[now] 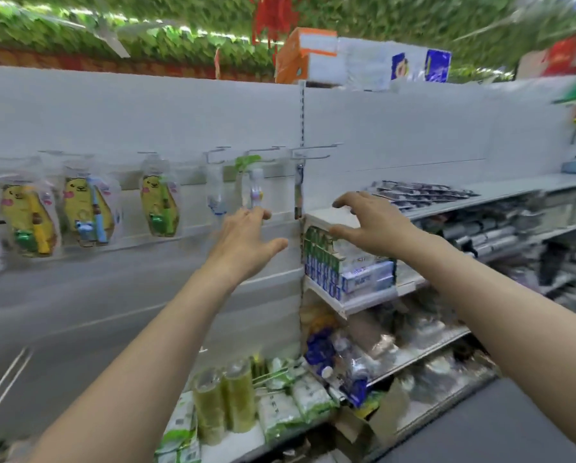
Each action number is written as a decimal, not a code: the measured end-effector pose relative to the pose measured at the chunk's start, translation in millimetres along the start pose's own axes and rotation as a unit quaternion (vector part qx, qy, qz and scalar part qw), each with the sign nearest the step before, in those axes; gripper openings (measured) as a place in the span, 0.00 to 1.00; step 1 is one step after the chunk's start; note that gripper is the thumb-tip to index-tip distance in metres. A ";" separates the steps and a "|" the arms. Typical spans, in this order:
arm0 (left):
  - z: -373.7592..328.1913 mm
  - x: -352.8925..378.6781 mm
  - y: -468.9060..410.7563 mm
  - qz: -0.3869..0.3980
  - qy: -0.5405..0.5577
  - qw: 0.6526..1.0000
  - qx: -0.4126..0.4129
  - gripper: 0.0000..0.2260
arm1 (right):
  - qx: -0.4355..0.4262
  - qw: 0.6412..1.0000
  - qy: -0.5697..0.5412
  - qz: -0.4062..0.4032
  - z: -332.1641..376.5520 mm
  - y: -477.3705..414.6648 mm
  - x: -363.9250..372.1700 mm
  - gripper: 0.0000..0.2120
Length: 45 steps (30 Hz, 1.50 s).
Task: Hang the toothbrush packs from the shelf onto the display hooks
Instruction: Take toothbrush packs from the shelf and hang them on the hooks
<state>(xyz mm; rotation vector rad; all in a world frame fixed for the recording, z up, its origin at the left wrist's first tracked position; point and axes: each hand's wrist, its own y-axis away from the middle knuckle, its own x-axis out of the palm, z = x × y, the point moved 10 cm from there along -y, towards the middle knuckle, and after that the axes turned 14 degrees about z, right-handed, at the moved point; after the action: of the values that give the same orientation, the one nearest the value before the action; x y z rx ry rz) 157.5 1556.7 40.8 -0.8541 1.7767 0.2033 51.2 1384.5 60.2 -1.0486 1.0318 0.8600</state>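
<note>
Reaching hands: both arms stretch fwd to the white display wall, both bare, nothing held.
Left hand (246, 235): open, fingers spread, thumb out to the right; fingertips are at the bottom edge of a clear toothbrush pack (256, 188), touching or just beside, I cannot tell bc of blur.
Right hand (370, 225): open w/ fingers curled a little, palm down; hovers over the front left corner of the white shelf (326, 217), no pack in it.
Dark packs on shelf (417, 193): flat pile lying on the shelf top, just behind and right of the right hand; too blurred to read.
Display hooks (266, 151): row of white wire hooks on the wall, above the left hand.
Hanging packs near hand: one clear pack w/ blue print (215, 192) left of the first one; a narrow pack (299, 192) at the wall's upright post.
Yellow cartoon packs (79, 208): three hang further left, well apart from the hands.
Toothpaste boxes (347, 272): green and blue, stacked under the white shelf, below the right hand.
Lower shelves: tape rolls (223, 399) and mixed bags, blurred.
Top of wall: cardboard boxes (310, 55), green leaves above.
</note>
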 end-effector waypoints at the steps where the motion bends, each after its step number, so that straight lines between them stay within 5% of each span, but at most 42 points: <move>1: -19.5 10.3 -16.1 0.002 -0.003 1.000 0.014 0.26 | 0.011 1.000 -0.003 -0.009 -25.1 1.6 -5.4 0.26; 12: -165.5 137.6 -219.7 0.027 0.019 0.993 0.117 0.27 | 0.102 0.995 0.011 -0.012 -280.6 -39.6 -16.1 0.26; 23: -268.0 231.5 -434.8 0.044 0.039 0.991 0.119 0.24 | 0.166 0.985 -0.026 -0.025 -521.8 -118.9 -57.2 0.25; 29: -287.8 285.9 -504.1 0.031 0.037 0.997 0.057 0.24 | 0.142 0.987 -0.079 -0.016 -634.2 -172.9 -43.7 0.24; 33: -309.3 310.5 -536.7 -0.005 0.074 0.997 0.008 0.05 | 0.085 0.991 -0.100 -0.006 -695.2 -220.0 -40.9 0.22; 45: -321.6 357.8 -600.4 -0.108 0.059 0.970 -0.208 0.23 | -0.014 0.974 -0.213 0.082 -798.5 -322.6 0.3 0.25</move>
<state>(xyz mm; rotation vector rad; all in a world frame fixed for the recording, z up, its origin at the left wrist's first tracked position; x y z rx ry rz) 244.3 792.9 8.2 -1.3768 1.7619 0.3974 150.6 530.0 20.7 -0.7613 0.7488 1.1771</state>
